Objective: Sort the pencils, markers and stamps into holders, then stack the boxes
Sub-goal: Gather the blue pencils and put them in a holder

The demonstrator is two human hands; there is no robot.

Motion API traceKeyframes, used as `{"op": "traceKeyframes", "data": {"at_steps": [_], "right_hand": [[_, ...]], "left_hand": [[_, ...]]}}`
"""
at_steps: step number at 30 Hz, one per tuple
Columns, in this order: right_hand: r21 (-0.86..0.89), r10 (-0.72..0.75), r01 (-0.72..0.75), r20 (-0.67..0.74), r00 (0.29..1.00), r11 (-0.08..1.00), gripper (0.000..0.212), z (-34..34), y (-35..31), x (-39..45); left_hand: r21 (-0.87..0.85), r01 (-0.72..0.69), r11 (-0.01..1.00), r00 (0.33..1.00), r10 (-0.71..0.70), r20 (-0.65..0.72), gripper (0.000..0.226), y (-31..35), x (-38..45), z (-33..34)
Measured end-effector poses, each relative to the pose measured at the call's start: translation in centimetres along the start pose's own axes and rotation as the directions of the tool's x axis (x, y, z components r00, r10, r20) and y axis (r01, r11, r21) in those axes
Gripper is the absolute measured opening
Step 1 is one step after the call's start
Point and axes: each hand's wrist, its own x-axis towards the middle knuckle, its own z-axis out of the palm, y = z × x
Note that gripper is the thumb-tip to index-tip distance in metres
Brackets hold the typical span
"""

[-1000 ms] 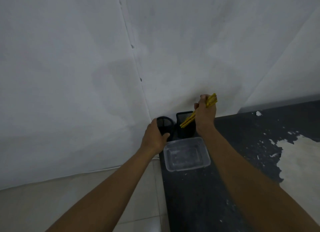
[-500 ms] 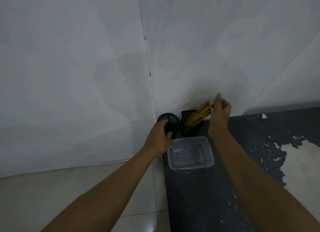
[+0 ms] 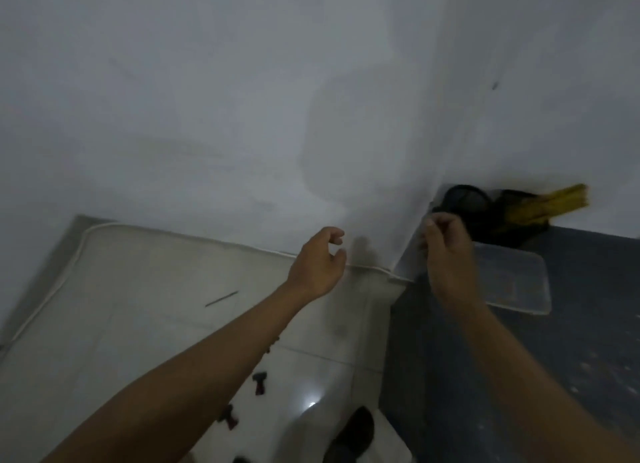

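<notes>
- Now that the right hand (image 3: 446,251) has let go, the yellow pencils (image 3: 550,204) lean in the square black mesh holder (image 3: 502,220) by the wall.
- Both hands, the left hand (image 3: 317,265) included, have drawn back, fingers loosely curled and empty.
- Pencils look sorted; the clear plastic box (image 3: 512,279) on the dark table (image 3: 519,376) awaits stacking.

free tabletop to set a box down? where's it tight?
Free: the dark table in front of the clear box, bare down toward the person's right forearm. Crowded: the back corner at the wall, where the round holder, the holder with yellow pencils and the right hand bunch together.
</notes>
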Motion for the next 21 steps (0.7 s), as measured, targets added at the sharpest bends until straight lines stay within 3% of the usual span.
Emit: {"op": "traceKeyframes", "data": {"at_steps": [4, 7, 9, 14, 21], "right_hand": [[-0.240, 0.115, -0.044, 0.290, 0.950, 0.970, 0.014, 9.3, 2.1, -4.1], [-0.404, 0.232, -0.004, 0.517, 0.824, 0.915, 0.018, 16.1, 2.6, -7.9], [-0.473, 0.296, 0.028, 0.596, 0.746, 0.881, 0.019, 19.8, 2.9, -10.3], [-0.633, 0.420, 0.155, 0.657, 0.626, 0.758, 0.025, 28.6, 5.1, -16.0], [-0.717, 0.534, 0.239, 0.662, 0.526, 0.654, 0.036, 38.9, 15.6, -20.1]], "left_hand": [[-0.077, 0.191, 0.979, 0.980, -0.195, -0.049, 0.023, -8.2, -6.0, -5.2], [-0.156, 0.293, 0.943, 0.945, -0.310, -0.101, 0.014, -14.3, -11.1, -9.1], [-0.243, 0.343, 0.907, 0.902, -0.391, -0.186, 0.017, -18.1, -14.0, -11.6], [-0.372, 0.474, 0.798, 0.776, -0.578, -0.252, 0.022, -28.8, -20.1, -18.2], [-0.394, 0.502, 0.770, 0.687, -0.631, -0.360, 0.020, -43.7, -24.1, -22.9]]}}
